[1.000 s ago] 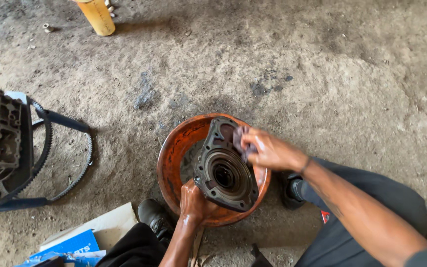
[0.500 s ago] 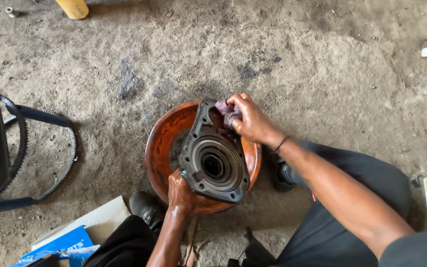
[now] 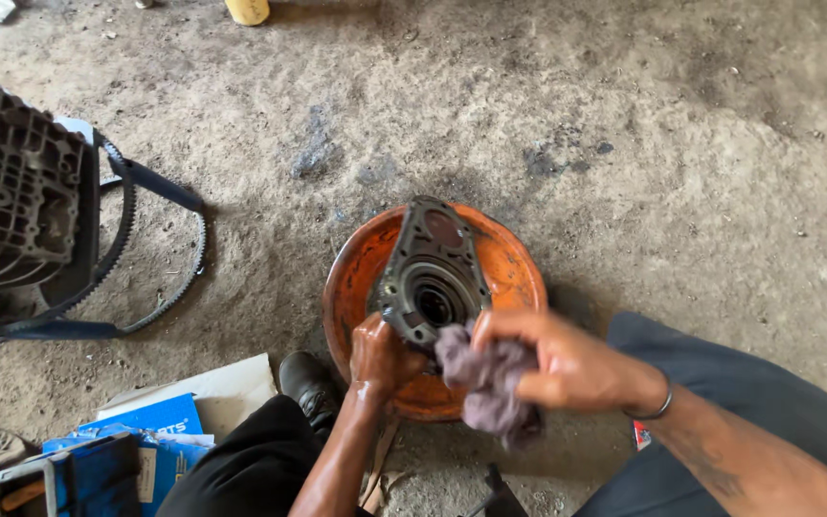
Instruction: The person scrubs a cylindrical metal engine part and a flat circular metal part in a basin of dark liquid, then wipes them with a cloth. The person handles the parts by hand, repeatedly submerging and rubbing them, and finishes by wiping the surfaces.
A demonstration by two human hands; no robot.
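A dark metal housing plate (image 3: 433, 273) with a round bore stands tilted on edge inside an orange basin (image 3: 356, 278) on the dirt floor. My left hand (image 3: 382, 356) grips the plate's lower edge and looks wet. My right hand (image 3: 567, 364) holds a crumpled grey-purple rag (image 3: 490, 383) just below and to the right of the plate, slightly apart from its face.
A black ribbed metal casing (image 3: 11, 191) sits at the left with a toothed belt (image 3: 160, 249) looped beside it. Blue and white cartons (image 3: 155, 416) lie at the lower left. My black shoe (image 3: 308, 383) rests beside the basin. A yellow container (image 3: 247, 10) stands at the top edge.
My right hand with the rag came off the plate's upper part and dropped down to its lower right. The plate now stands more upright. The view shifted.
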